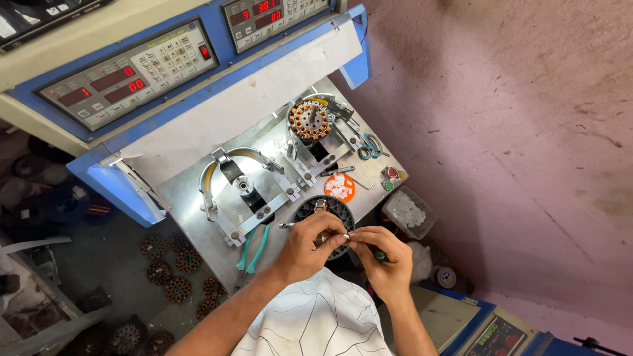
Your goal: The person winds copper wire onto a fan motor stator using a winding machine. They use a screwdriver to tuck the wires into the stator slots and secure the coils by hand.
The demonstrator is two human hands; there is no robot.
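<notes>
Steel bench carries a wound coil ring, scissors and pliers; left hand pinches a dark ring, right hand clasps a green-handled tool.

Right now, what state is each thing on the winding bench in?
Left hand: closed on the round black slotted stator, fingers pinching at its rim.
Right hand: gripping a green-handled tool, tip hidden.
Copper-wound stator: mounted on the far fixture.
Near winding fixture: empty.
Red number displays: lit.
Teal-handled pliers: lying unused.
Clear plastic tub: open, holding white pieces.
</notes>
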